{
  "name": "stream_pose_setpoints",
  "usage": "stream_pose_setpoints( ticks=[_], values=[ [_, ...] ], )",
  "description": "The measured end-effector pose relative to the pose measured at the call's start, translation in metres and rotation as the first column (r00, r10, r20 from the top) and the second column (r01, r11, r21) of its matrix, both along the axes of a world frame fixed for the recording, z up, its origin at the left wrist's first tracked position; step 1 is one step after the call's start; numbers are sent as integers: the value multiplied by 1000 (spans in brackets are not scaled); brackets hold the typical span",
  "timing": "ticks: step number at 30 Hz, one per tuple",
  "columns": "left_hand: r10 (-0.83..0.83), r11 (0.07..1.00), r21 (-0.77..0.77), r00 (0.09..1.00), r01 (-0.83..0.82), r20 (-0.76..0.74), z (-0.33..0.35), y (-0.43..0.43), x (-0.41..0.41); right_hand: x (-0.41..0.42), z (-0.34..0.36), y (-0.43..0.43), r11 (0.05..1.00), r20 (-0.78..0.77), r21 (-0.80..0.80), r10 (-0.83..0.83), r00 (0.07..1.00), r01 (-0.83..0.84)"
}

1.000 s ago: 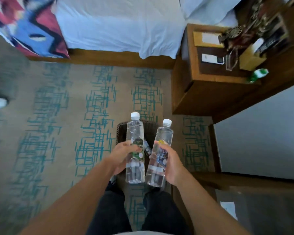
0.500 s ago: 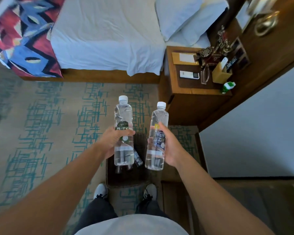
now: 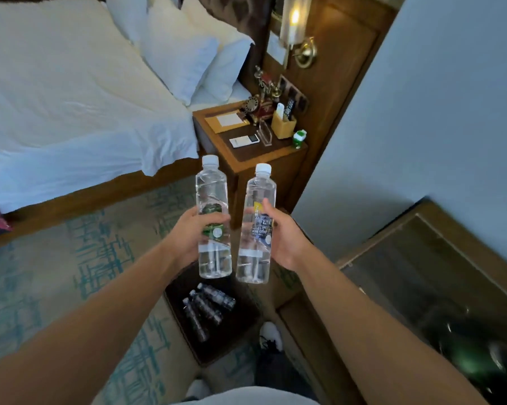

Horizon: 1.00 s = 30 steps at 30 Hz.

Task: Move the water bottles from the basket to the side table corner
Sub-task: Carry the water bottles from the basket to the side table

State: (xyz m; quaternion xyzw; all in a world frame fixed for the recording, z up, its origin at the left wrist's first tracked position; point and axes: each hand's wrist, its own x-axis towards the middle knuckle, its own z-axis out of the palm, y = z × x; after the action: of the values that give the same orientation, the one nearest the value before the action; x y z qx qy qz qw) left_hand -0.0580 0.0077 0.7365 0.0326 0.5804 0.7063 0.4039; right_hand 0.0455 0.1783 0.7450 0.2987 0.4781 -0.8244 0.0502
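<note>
I hold two clear water bottles upright in front of me. My left hand (image 3: 188, 235) grips the green-labelled bottle (image 3: 213, 200) around its middle. My right hand (image 3: 287, 238) grips the blue-and-yellow-labelled bottle (image 3: 258, 247). Both have white caps. Below them on the carpet stands the dark basket (image 3: 240, 343) with three more bottles (image 3: 205, 308) lying in it. The wooden side table (image 3: 264, 162) stands beyond the bottles, between the bed and the wall.
On the side table are a notepad (image 3: 226, 119), a white remote (image 3: 243, 140), an old-style telephone (image 3: 258, 105), a holder box (image 3: 283, 125) and a small green bottle (image 3: 299, 138). The bed (image 3: 71, 112) lies to the left. A glass-topped cabinet (image 3: 422, 282) sits to the right.
Both hands have lifted the two bottles higher, away from the basket. My view has tilted up toward the side table, and the basket with its remaining bottles now shows below.
</note>
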Motion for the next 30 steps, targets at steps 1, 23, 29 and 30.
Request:
stream_pose_setpoints(
  ticks=[1, 23, 29, 30],
  values=[
    [-46, 999, 15, 999, 46, 18, -2, -1, 2, 11, 1, -6, 999, -12, -23, -46, 999, 45],
    [-639, 768, 48, 769, 639, -2, 33, 117, 155, 236, 15, 33, 779, 4, 231, -600, 800, 583],
    [-718, 693, -46, 683, 720, -134, 50, 171, 220, 311, 42, 69, 713, -59, 235, -668, 742, 661],
    [-724, 686, -50, 675, 726, -143, 51, 178, 230, 319, 43, 75, 703, -63, 249, -674, 736, 666]
  ],
)
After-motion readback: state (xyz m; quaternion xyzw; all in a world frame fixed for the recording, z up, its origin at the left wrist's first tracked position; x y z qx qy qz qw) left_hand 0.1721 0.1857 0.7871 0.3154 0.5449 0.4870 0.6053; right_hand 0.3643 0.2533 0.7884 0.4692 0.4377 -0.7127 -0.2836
